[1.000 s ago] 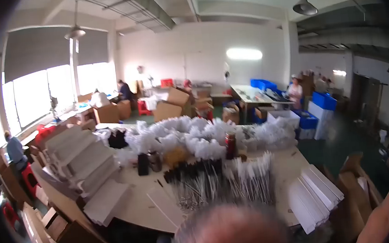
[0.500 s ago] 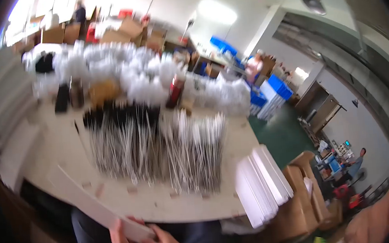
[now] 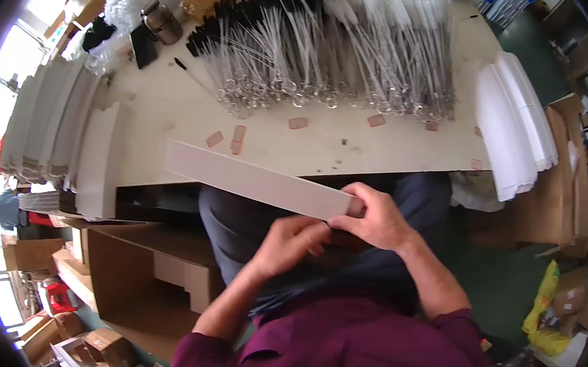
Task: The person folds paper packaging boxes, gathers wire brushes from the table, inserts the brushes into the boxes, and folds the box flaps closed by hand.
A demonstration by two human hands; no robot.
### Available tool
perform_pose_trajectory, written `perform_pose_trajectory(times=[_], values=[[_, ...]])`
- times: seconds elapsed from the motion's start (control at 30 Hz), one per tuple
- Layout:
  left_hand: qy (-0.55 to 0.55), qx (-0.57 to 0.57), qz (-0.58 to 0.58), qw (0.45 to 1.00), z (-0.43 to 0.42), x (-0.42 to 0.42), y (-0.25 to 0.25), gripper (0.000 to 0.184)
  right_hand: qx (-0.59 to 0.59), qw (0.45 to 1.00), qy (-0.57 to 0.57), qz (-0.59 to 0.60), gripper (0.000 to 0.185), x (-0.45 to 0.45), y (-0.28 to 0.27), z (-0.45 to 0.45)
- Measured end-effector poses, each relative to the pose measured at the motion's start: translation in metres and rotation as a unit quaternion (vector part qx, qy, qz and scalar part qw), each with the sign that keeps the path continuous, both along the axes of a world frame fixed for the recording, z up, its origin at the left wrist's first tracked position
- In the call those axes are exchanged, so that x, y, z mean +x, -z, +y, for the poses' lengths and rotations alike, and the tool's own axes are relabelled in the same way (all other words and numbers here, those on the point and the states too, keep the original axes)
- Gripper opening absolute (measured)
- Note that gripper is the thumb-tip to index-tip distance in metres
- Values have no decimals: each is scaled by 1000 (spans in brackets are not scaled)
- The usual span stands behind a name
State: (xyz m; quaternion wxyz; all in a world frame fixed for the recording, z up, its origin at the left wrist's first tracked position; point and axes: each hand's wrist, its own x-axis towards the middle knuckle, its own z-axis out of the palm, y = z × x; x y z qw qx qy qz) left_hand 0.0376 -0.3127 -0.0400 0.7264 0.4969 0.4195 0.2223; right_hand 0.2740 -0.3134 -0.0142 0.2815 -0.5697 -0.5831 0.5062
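Note:
A long, narrow white carton [image 3: 259, 181] slants over my lap, its far end above the table edge. My right hand [image 3: 375, 217] grips its near end between thumb and fingers. Just below that end, my left hand [image 3: 292, 243] has its fingers curled in; whether anything small is in them is hidden. On the table beyond stand bundles of thin wire-handled brushes, one with black tops [image 3: 268, 53] and one with white tops [image 3: 401, 48], their looped ends towards me.
Flat white cartons are stacked on the left [image 3: 51, 121] and the right [image 3: 516, 122] of the table [image 3: 162, 118]. Several small reddish labels [image 3: 298, 123] lie near its front edge. A metal bottle [image 3: 162, 24] stands at the back. An open cardboard box [image 3: 134, 274] is at lower left.
My view has tilted down and levelled onto the table and lap. My left hand has come off the carton's side to below its near end; the right keeps its hold.

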Motion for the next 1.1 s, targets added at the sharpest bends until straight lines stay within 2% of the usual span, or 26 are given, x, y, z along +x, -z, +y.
perform_pose_trajectory(times=[0.03,0.07,0.1,0.17,0.2,0.3,0.33,0.37,0.43,0.47,0.53,0.6,0.63,0.7,0.77,0.83,0.9,0.93,1.0,1.1], values=[[18,43,64,997,-7,2,-16,29,12,1000,-8,-25,54,4,-1,2],[7,211,112,971,-12,1,-27,23,11,1000,-6,-12,54,6,5,1],[7,278,129,952,-15,-5,-37,28,-4,1000,-13,-8,54,6,5,0],[-2,531,190,826,-6,-9,-48,44,-48,998,-28,-17,55,4,-2,1],[36,596,236,766,3,-10,-52,61,-62,997,-41,5,55,6,3,1],[104,562,346,744,25,-5,-57,67,-61,995,-67,-34,54,5,-11,6],[131,583,360,717,33,-7,-53,68,-59,995,-70,-32,54,2,-12,9],[132,579,361,719,37,-8,-50,68,-55,994,-81,-41,54,1,-13,9],[214,506,362,753,43,-5,-44,71,-55,993,-86,-51,54,1,-17,10],[182,578,325,726,47,-5,-32,71,-53,991,-98,-70,54,-2,-17,11],[179,576,310,735,49,-9,-23,69,-49,989,-108,-87,54,-3,-15,15],[178,570,294,747,49,-12,-22,66,69,983,-124,-113,53,1,-15,15],[164,560,298,755,47,-14,-22,64,89,980,-122,-127,55,7,-23,13],[148,547,304,766,46,-19,-20,63,137,968,-75,-198,54,15,-46,9],[122,529,281,791,47,-25,-19,61,243,933,-43,-264,52,34,-51,10],[103,529,282,793,48,-26,-19,61,244,921,22,-304,43,52,-42,10],[95,531,285,792,53,-30,-21,60,191,943,133,-240,34,64,-20,7],[97,530,283,794,51,-27,-19,60,183,945,131,-238,34,60,-10,5],[100,526,274,799,44,-19,-18,59,243,941,163,-173,27,46,3,3],[101,531,277,794,37,-3,-14,60,258,945,141,-144,23,8,14,0]])
